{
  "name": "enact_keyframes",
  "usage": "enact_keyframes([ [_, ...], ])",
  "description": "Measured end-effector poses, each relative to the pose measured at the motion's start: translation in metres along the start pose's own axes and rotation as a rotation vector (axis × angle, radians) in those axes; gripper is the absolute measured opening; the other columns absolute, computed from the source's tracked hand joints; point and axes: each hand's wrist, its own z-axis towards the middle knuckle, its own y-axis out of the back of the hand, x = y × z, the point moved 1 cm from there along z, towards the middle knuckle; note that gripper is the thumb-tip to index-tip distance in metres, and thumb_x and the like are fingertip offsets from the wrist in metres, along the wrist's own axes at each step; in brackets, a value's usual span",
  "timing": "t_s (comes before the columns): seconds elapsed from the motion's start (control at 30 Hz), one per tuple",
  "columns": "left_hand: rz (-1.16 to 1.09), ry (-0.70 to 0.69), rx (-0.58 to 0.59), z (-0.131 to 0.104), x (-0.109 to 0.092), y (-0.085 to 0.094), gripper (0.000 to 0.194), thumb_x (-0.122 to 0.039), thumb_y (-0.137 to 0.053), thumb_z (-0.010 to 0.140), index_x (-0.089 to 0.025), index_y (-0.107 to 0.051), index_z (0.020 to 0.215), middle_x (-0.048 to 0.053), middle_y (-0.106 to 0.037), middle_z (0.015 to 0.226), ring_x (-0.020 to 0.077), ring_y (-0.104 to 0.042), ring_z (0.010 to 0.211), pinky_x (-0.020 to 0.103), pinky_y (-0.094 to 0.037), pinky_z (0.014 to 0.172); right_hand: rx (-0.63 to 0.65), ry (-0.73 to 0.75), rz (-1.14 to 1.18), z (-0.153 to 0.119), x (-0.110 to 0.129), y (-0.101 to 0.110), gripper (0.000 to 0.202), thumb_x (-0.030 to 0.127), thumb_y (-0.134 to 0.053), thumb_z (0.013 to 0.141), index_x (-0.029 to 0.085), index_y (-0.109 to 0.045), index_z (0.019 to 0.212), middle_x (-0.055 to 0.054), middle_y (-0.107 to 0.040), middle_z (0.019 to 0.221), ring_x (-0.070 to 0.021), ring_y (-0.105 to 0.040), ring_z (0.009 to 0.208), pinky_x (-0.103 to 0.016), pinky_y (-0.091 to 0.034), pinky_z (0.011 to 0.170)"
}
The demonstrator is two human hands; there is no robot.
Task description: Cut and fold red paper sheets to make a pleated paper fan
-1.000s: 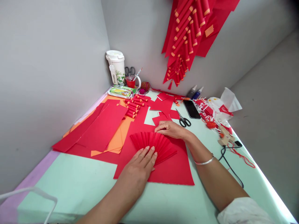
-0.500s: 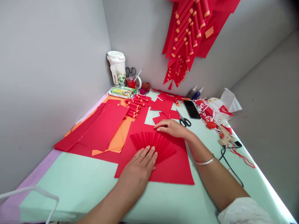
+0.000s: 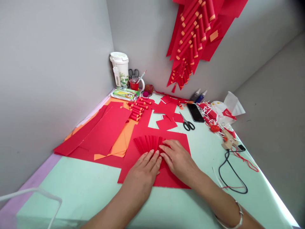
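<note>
A pleated red paper fan [image 3: 145,143] lies spread on a large red paper sheet [image 3: 133,165] on the table. My left hand [image 3: 144,171] rests flat over the fan's lower part, fingers stretched and pressing it down. On its right side, my right hand [image 3: 177,159] curls its fingers and thumb around the pleats, the fingertips close to those of my left hand. Much of the fan's right half is hidden under my right hand.
Stacked red paper [image 3: 105,127] lies left over orange sheets [image 3: 121,143]. Behind are red paper rolls [image 3: 137,109], paper scraps [image 3: 166,123], scissors [image 3: 188,124] and a phone [image 3: 195,113]. A black cable [image 3: 234,171] loops at right. A lidded white cup [image 3: 120,70] stands in the corner.
My right hand has come down and toward me from behind the fan onto its right-hand pleats. My left hand has stayed almost in place on the fan.
</note>
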Motion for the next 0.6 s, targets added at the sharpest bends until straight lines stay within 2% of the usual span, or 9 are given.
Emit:
enact_keyframes([
  [0.13,-0.022,0.007,-0.018,-0.001,0.0,-0.004,0.037,-0.02,-0.047,0.096,-0.011,-0.058,0.13,0.012,-0.06,0.135,0.0255,-0.052,0.129,0.041,-0.043,0.107,-0.047,0.01,-0.034,-0.003,0.004,-0.01,0.033,0.019,-0.046,0.096,0.015,-0.064,0.123,-0.017,-0.063,0.122,-0.0306,-0.052,0.119,-0.049,-0.049,0.101],
  [0.37,-0.031,0.043,-0.098,-0.001,-0.001,-0.008,0.032,-0.021,-0.044,0.097,-0.011,-0.062,0.122,0.014,-0.064,0.13,0.0248,-0.057,0.124,0.042,-0.047,0.104,-0.076,0.088,-0.029,-0.002,0.004,-0.012,0.034,0.019,-0.043,0.098,0.01,-0.062,0.125,-0.016,-0.065,0.124,-0.0291,-0.052,0.124,-0.051,-0.048,0.105],
  [0.6,-0.095,0.056,-0.099,0.006,-0.001,0.007,0.031,-0.017,-0.047,0.093,-0.007,-0.064,0.116,0.017,-0.069,0.121,0.0268,-0.063,0.115,0.043,-0.053,0.098,-0.048,0.093,0.007,-0.003,0.003,-0.013,0.036,0.022,-0.044,0.098,0.009,-0.059,0.128,-0.017,-0.063,0.127,-0.0287,-0.05,0.126,-0.051,-0.045,0.108],
])
